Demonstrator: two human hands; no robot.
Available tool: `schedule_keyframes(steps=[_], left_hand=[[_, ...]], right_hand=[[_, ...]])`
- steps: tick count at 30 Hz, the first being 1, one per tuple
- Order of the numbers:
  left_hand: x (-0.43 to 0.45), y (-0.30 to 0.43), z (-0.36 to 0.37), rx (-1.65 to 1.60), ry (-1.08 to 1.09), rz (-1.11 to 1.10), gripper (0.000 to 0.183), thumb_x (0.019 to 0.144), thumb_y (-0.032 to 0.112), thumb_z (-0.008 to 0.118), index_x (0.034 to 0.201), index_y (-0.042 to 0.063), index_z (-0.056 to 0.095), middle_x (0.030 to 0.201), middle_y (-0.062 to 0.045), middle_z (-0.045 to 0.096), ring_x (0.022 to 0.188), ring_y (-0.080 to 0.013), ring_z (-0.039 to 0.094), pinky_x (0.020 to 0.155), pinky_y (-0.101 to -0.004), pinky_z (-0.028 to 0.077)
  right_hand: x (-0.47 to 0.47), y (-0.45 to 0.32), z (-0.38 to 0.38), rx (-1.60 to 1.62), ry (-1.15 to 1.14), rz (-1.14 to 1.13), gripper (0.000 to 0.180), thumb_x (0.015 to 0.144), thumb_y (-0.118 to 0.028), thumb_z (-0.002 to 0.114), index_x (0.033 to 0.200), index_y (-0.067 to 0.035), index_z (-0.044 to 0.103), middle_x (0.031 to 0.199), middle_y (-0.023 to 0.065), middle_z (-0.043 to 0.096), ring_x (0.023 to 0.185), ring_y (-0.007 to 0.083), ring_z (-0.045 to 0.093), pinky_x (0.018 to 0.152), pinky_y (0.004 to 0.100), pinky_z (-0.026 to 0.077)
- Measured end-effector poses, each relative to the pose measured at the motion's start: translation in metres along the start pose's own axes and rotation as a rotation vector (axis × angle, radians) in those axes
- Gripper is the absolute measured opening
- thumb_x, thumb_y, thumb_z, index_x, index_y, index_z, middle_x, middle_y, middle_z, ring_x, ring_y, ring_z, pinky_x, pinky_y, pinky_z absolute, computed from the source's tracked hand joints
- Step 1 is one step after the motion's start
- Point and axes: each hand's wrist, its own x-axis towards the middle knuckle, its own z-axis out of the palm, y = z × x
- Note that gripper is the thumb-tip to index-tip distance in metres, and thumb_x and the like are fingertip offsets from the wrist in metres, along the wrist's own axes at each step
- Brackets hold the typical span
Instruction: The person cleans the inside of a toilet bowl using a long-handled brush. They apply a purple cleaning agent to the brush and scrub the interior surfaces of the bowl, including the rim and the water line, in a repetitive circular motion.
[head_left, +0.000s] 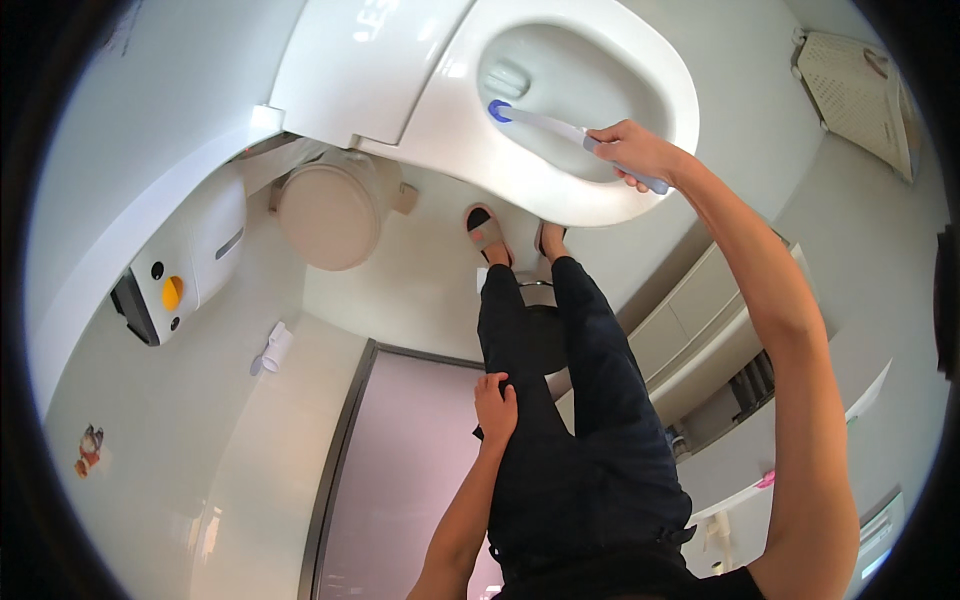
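My right hand (630, 154) grips the grey end of a long-handled toilet brush (551, 124), above the front part of the bowl. Its blue head (500, 111) is inside the white toilet bowl (679, 97), close to the drain opening (508, 79) at the bottom. Whether the head touches the bowl wall I cannot tell. My left hand (496, 409) rests on the thigh of my dark trousers (525, 427), holding nothing that I can see.
A round-lidded bin (330, 216) stands beside the toilet. A white wall dispenser (199, 259) with a yellow spot hangs at the left. Below right is a vanity cabinet (690, 307). A perforated corner shelf (847, 94) is at upper right. The doorway (405, 465) lies behind me.
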Motion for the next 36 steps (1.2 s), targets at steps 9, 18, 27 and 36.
schedule_keyframes(steps=[9,18,27,36], left_hand=[[0.004,0.009,-0.004,0.088,-0.042,0.009,0.021,0.079,0.008,0.059,0.1,0.005,0.057,0.105,-0.014,0.054,0.101,-0.0343,0.05,0.087,-0.0422,0.042],[0.002,0.009,-0.001,0.068,-0.015,-0.017,0.02,0.079,0.008,0.058,0.099,0.006,0.057,0.105,-0.013,0.054,0.101,-0.0336,0.05,0.086,-0.0425,0.042],[0.0,0.01,0.006,0.03,0.023,-0.023,0.02,0.08,0.009,0.059,0.1,0.007,0.056,0.105,-0.011,0.054,0.103,-0.0328,0.05,0.087,-0.0425,0.041],[-0.005,0.005,0.01,0.036,0.002,-0.065,0.02,0.079,0.009,0.059,0.099,0.007,0.056,0.104,-0.012,0.054,0.102,-0.0335,0.05,0.087,-0.043,0.042]], right_hand=[[-0.01,0.012,-0.016,-0.092,-0.063,0.018,0.047,0.089,-0.022,0.042,0.136,-0.017,0.046,0.057,0.0002,0.041,0.041,0.0094,0.038,0.037,0.0262,0.032],[-0.024,0.002,-0.019,-0.242,-0.063,0.017,0.044,0.09,-0.019,0.042,0.134,-0.015,0.048,0.055,0.0013,0.04,0.041,0.0104,0.038,0.036,0.0271,0.033],[0.004,-0.016,-0.01,-0.293,0.008,-0.045,0.04,0.088,-0.02,0.044,0.124,-0.005,0.053,0.055,0.005,0.045,0.042,0.0144,0.042,0.038,0.0325,0.037],[0.088,-0.035,-0.037,-0.136,-0.027,0.088,0.022,0.086,-0.019,0.049,0.073,-0.001,0.046,0.055,0.0065,0.045,0.042,0.0142,0.042,0.036,0.0296,0.034]])
